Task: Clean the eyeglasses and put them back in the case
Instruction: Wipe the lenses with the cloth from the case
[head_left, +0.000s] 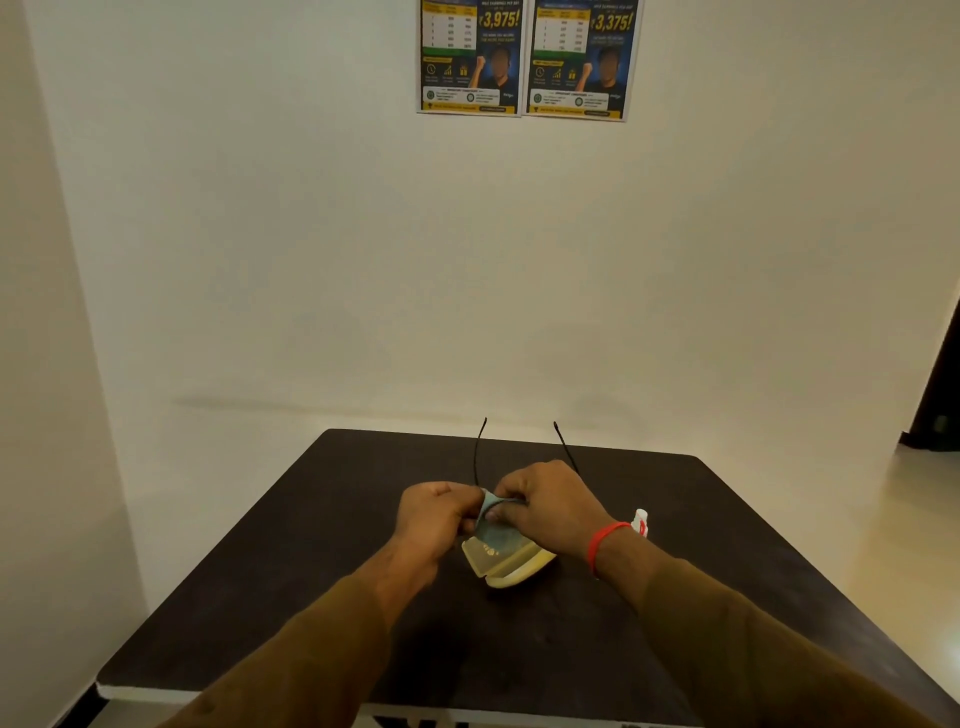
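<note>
I hold the eyeglasses (479, 452) above the middle of the dark table (311, 545), their two thin black temple arms pointing away from me. My left hand (434, 517) grips the frame at its left side. My right hand (548, 501) pinches a small grey-blue cloth (492, 503) against the front of the glasses; the lenses are hidden by my fingers. Just below my hands lies the pale yellow case (506, 564), open on the table, with something grey-blue inside it.
A small white spray bottle with red trim (640, 521) stands on the table behind my right wrist. The table butts against a white wall with two posters (522, 57). A floor and a dark doorway lie to the right.
</note>
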